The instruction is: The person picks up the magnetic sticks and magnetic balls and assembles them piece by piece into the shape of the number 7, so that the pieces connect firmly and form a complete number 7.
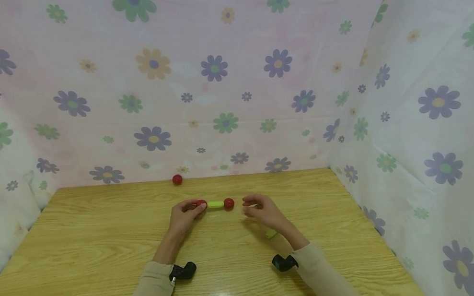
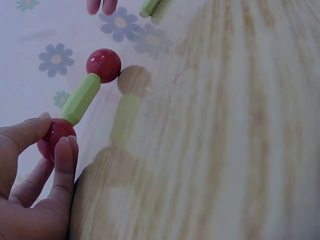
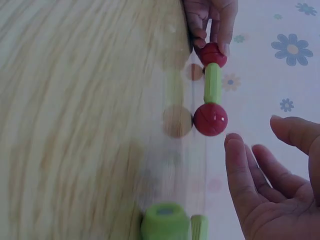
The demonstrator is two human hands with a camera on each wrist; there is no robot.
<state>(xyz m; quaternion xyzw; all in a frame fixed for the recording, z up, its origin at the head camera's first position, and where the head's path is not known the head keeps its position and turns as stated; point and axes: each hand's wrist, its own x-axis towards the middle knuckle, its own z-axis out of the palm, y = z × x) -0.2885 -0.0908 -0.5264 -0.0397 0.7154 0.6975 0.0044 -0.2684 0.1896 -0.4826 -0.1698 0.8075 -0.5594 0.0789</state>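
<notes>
My left hand (image 1: 182,218) pinches a red ball (image 2: 58,139) between thumb and fingers. A light-green ridged rod (image 1: 215,204) joins that ball to a second red ball (image 1: 229,204) at its right end, like a small dumbbell lying level. Just right of the second ball is my right hand (image 1: 266,211), its thumb and fingers apart with nothing between them. In the right wrist view a small gap separates those fingertips from the ball.
A loose red ball (image 1: 177,179) rests at the table's back edge. Near the right wrist lie a thick green piece with a hole (image 3: 165,222) and a thin green rod (image 3: 199,227). Flower-patterned cloth (image 1: 216,97) stands behind and beside the wooden table (image 1: 99,239).
</notes>
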